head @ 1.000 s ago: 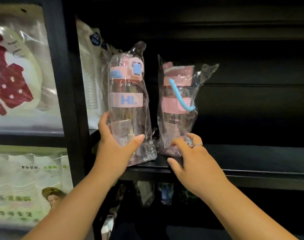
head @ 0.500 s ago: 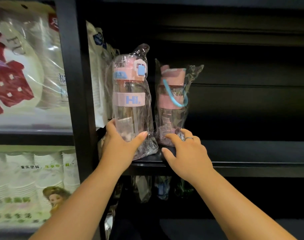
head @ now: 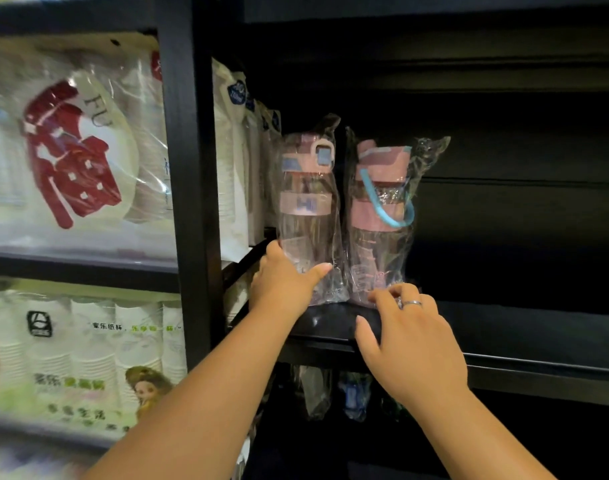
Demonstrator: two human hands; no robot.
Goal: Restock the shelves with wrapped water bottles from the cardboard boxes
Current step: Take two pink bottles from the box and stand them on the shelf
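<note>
Right now, on the head view, I am seeing the left hand [head: 285, 286] gripping the foot of the left bottle [head: 306, 206], thumb on one side and fingers curling round the other. That bottle is standing upright in clear wrap on the dark shelf [head: 504, 322], just beside white packs [head: 232, 174]. The right bottle [head: 379, 216] is standing upright next to it, and the right hand [head: 412, 344] is reaching bent fingertips to its foot, thumb lying on the shelf lip; whether they are pinching the wrap I cannot tell.
</note>
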